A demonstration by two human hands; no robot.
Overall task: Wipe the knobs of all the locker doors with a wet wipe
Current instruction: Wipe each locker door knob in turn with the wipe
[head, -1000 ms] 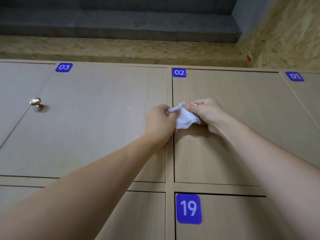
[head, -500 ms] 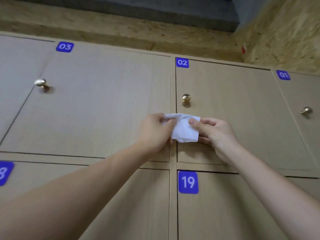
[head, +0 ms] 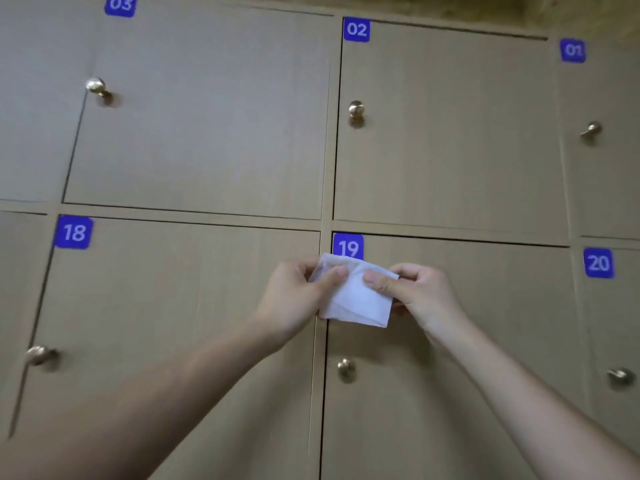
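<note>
Head cam only here, so just the one angle. Both arms are reaching up in front of a wall of light wood lockers. The left hand (head: pixel 298 296) and the right hand (head: pixel 419 292) are sitting close together, and each one is pinching the white wet wipe (head: pixel 353 299) between thumb and fingers, left hand on its upper left edge, right hand on its upper right edge. The wipe is folded into a rough square and is hanging between the two hands, with its bottom edge dangling free. It's sitting right over the seam between door 18 (head: pixel 180 306) and door 19 (head: pixel 485 306), near the top left corner of door 19, and its top edge is overlapping the bottom of the blue 19 label (head: pixel 348 245).

No knob is being touched at this point. The knob on door 19 (head: pixel 345 368) is sitting below the wipe by that door's left edge, well apart from it. The knob on door 02 (head: pixel 356 109) is sitting above, near that door's left edge. The other brass knobs are showing too: the one on door 03 (head: pixel 97 86) at upper left, the one on door 01 (head: pixel 591 129) at upper right, the one on door 18 (head: pixel 40 355) at lower left, and the one on door 20 (head: pixel 620 375) at lower right. The picture is a bit blurry, so I can't tell whether any knob is looking wet or not.
</note>
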